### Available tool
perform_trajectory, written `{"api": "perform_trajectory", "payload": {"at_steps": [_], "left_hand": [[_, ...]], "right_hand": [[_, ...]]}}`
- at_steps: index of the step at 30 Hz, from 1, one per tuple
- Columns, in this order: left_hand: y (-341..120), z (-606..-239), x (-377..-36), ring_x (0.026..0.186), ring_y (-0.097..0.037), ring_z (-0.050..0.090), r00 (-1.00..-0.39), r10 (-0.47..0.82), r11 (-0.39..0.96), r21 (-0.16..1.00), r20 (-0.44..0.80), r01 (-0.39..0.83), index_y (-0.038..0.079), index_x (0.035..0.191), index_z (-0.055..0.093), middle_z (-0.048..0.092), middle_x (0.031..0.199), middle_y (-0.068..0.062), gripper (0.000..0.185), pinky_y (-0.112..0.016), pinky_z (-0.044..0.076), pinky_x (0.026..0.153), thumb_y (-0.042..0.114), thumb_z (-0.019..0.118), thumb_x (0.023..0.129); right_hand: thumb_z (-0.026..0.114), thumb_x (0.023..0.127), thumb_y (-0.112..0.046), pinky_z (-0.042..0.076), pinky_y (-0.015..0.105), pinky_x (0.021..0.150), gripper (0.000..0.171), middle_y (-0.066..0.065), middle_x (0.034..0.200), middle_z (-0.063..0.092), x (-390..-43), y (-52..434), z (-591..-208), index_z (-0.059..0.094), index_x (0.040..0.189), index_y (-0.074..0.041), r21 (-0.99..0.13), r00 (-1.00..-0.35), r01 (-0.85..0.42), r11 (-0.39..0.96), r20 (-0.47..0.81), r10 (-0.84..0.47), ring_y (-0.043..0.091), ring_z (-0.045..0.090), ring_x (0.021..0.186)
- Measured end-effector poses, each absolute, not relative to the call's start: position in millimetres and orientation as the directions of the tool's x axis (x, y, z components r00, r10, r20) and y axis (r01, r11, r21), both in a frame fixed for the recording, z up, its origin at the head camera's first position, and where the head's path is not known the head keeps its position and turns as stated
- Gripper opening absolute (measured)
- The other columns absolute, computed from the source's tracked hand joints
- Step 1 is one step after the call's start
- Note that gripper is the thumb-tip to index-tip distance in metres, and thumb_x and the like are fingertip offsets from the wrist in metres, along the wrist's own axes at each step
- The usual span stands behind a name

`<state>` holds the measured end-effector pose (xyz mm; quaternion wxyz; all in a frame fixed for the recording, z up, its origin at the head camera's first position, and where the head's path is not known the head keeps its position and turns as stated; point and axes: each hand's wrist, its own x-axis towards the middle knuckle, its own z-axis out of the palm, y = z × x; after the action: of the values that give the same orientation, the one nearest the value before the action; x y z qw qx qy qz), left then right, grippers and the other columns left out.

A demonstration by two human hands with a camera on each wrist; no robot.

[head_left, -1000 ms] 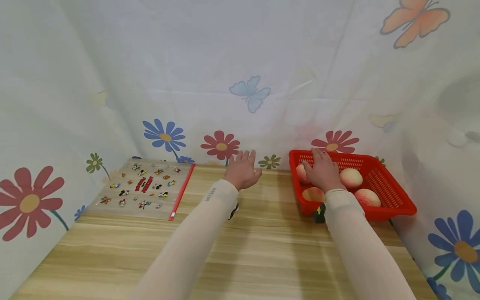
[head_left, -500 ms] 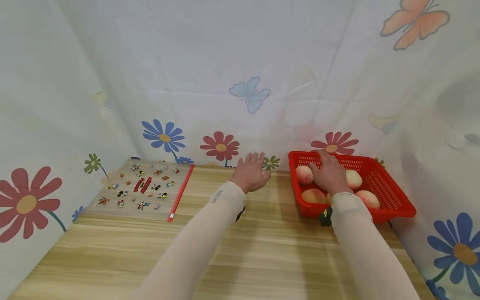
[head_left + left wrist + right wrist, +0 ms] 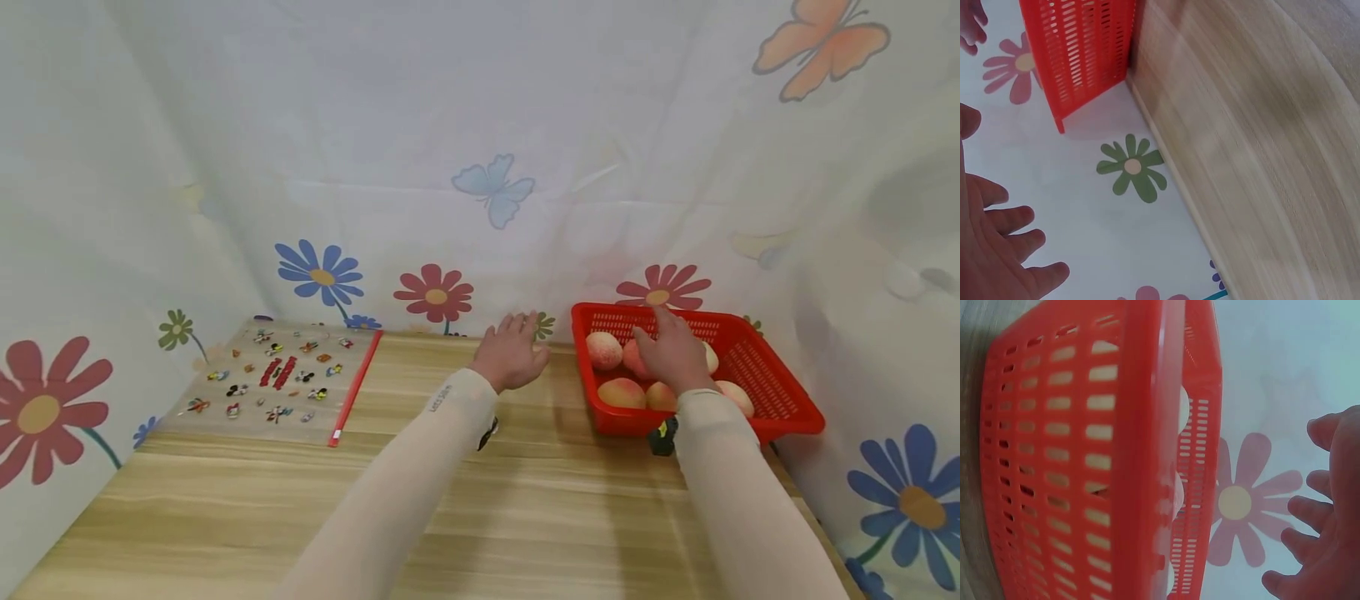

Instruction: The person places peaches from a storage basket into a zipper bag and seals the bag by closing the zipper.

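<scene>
Above the red plastic basket (image 3: 787,426) in the head view is my right hand (image 3: 671,354), fingers spread and nothing in its grasp. In the right wrist view, that hand (image 3: 1310,531) stays apart from the basket's rim (image 3: 1147,450). Several peaches lie in the basket, among them a speckled pink one (image 3: 603,350) and a yellow-orange one (image 3: 621,393); my hand and sleeve partly cover others. My left hand (image 3: 510,354) hovers over the back of the table, left of the basket. Its fingers (image 3: 1013,219) are extended and hold nothing in the left wrist view.
On the table's (image 3: 300,517) left side a clear zip bag (image 3: 262,383) with cartoon prints lies flat, its red slider strip (image 3: 356,387) facing right. A flower-printed white curtain (image 3: 390,208) hangs behind the table and along both sides.
Both hands have drifted to the right, the right one exposing more peaches at the basket's left. The view has turned slightly. Basket and bag have stayed in place.
</scene>
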<state>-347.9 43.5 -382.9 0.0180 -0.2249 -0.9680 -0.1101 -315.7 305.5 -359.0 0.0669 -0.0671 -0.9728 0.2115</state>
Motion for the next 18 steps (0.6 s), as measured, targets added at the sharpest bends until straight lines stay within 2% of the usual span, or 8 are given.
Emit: {"api": "perform_trajectory", "payload": {"at_steps": [6,12,18], "left_hand": [[53,-390,-348,0.148,-0.03,0.023,-0.897,0.435,0.876,0.191,0.081,0.442,0.012,0.156,0.014,0.024,0.161,-0.01,0.071,-0.051,0.025,0.119,0.052,0.028,0.099],[64,-391,-344,0.147,-0.03,0.026,-0.89,0.444,0.862,0.222,0.1,0.455,0.011,0.155,0.018,0.027,0.16,-0.01,0.07,-0.052,0.027,0.118,0.051,0.032,0.099],[72,-397,-339,0.149,-0.028,0.023,-0.886,0.453,0.856,0.229,0.098,0.463,0.013,0.156,0.018,0.027,0.159,-0.009,0.069,-0.048,0.027,0.119,0.052,0.03,0.1]], "right_hand": [[0.041,0.099,-0.047,0.024,0.072,0.106,0.073,0.024,0.158,0.022,-310,315,-362,0.01,0.157,-0.014,-0.428,-0.979,0.097,0.898,0.119,0.162,0.052,0.028,0.138],[0.042,0.1,-0.044,0.03,0.072,0.101,0.071,0.026,0.155,0.027,-306,325,-363,0.015,0.156,-0.01,-0.432,-0.973,0.096,0.897,0.15,0.176,0.054,0.035,0.132],[0.042,0.099,-0.046,0.033,0.072,0.097,0.074,0.026,0.155,0.026,-302,334,-363,0.011,0.156,-0.011,-0.437,-0.969,0.144,0.888,0.122,0.217,0.055,0.035,0.131]]}}
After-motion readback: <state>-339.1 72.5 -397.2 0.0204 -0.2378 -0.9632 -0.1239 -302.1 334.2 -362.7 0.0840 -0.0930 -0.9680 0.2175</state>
